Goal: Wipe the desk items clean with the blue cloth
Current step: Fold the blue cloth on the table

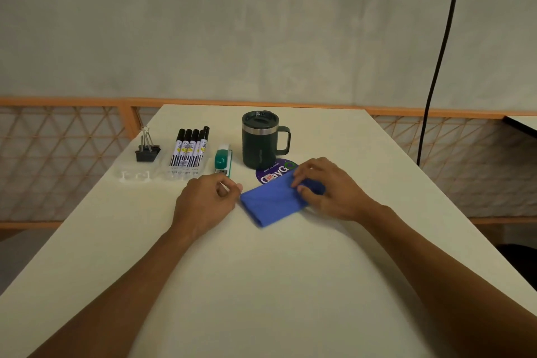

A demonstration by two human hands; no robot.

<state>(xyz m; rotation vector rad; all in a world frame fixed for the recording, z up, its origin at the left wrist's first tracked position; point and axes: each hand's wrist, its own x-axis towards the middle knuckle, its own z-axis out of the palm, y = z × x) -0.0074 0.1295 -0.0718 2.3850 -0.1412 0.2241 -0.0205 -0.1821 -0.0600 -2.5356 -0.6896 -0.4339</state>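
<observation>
A person's right hand point(328, 189) grips the blue cloth point(271, 202) on a pale counter point(261, 285), thumb and fingers curled round the bunched right end. The rest of the folded cloth lies flat on the surface at centre. The cloth's far edge overlaps a round purple sticker point(276, 172) beneath it. The left hand point(207, 203) rests on the counter just beside the cloth's left corner, its fingers curled and thumb close to forefinger; whether it holds anything cannot be told.

Behind the hands, the desk items stand in a row. From left to right they are black binder clips point(147, 150), a clear pack of black-capped markers point(190, 150), a green-and-white stapler point(223, 160) and a dark green lidded mug point(260, 139) with its handle to the right. Small clear plastic pieces point(135, 176) lie in front of the clips. A black cable point(436, 67) hangs at right, before an orange-framed lattice railing point(58, 154) and a grey wall.
</observation>
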